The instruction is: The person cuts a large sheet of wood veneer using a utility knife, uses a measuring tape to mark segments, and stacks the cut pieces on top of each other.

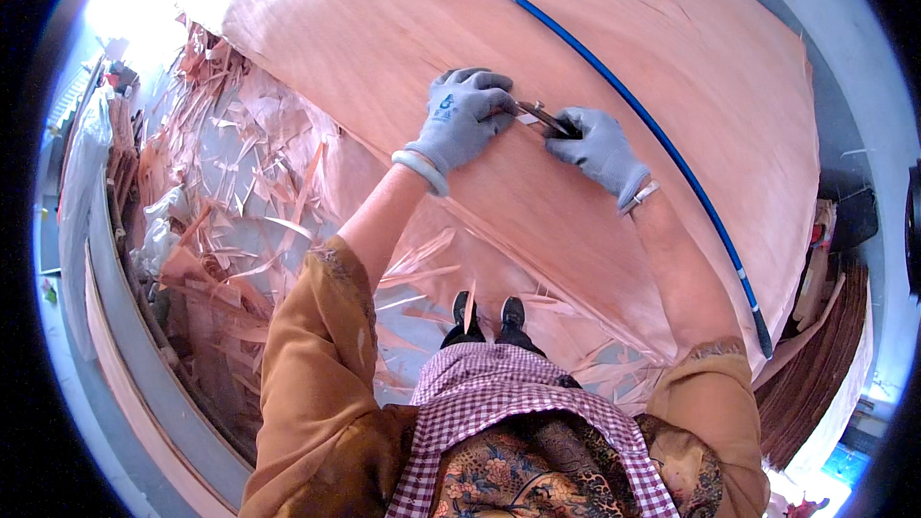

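My left hand (460,120), in a grey glove, rests on the pink wood veneer sheet (326,29) with its fingers curled at the end of a small metal tool (534,115); what exactly they hold is hidden. My right hand (595,153), gloved likewise, grips the tool's dark handle. A small pale piece shows under the tool, too small to name. A long blue strip or tube (633,105) with a dark end curves across the sheet, to the right of both hands.
Torn veneer scraps (221,182) cover the grey floor at the left and around my shoes (511,315). Long boards (153,364) line the lower left. Dark brown stacked sheets (815,355) and other items stand at the right, beside the veneer's edge.
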Available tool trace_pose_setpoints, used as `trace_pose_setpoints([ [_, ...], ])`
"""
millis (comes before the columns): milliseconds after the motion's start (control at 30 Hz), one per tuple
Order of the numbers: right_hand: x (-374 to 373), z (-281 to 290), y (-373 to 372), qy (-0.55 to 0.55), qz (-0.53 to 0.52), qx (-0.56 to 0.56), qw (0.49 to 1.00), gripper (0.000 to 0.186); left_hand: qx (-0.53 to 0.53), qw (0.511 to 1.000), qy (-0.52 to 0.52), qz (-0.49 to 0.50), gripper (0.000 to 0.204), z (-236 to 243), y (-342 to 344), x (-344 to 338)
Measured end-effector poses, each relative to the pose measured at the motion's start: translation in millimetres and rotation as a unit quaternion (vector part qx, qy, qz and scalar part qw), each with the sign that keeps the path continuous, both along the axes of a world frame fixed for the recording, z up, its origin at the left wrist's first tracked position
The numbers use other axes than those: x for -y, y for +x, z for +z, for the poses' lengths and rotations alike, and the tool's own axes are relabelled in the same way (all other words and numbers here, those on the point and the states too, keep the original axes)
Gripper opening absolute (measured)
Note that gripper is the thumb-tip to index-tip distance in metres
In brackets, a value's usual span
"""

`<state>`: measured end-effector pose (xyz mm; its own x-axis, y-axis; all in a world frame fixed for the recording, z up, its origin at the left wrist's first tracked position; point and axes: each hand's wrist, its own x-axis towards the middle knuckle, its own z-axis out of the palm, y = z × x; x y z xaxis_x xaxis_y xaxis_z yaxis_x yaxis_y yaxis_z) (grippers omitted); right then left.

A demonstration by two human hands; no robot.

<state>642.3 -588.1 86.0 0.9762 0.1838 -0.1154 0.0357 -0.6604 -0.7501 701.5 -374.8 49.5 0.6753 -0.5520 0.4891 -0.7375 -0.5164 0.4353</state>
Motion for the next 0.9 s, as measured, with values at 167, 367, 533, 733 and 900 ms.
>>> trace_pose_setpoints([
  [167,6.1,-0.2,-0.6,0.052,-0.003,-0.011,0.999,0.021,0.014,1.0,0.007,0.007,0.007,4.5,-1.7,0.5],
  [367,8.8,2.1,4.4,0.078,-0.01,-0.06,0.995,0.028,0.03,0.998,0.053,0.036,0.006,9.8,-2.8,6.6],
  [533,13.2,-8.1,11.5,0.036,-0.025,-0.069,0.997,0.025,0.008,0.992,0.106,0.062,0.009,8.8,-0.5,14.0],
  [733,-3.6,-10.5,1.6,-0.041,-0.091,0.003,0.995,0.02,0.036,0.988,0.114,0.099,0.011,2.1,-0.6,18.5],
  [900,-2.5,-9.7,3.3,-0.07,-0.107,0.002,0.992,0.021,0.072,0.985,0.053,0.149,0.02,-8.7,-9.4,26.5],
])
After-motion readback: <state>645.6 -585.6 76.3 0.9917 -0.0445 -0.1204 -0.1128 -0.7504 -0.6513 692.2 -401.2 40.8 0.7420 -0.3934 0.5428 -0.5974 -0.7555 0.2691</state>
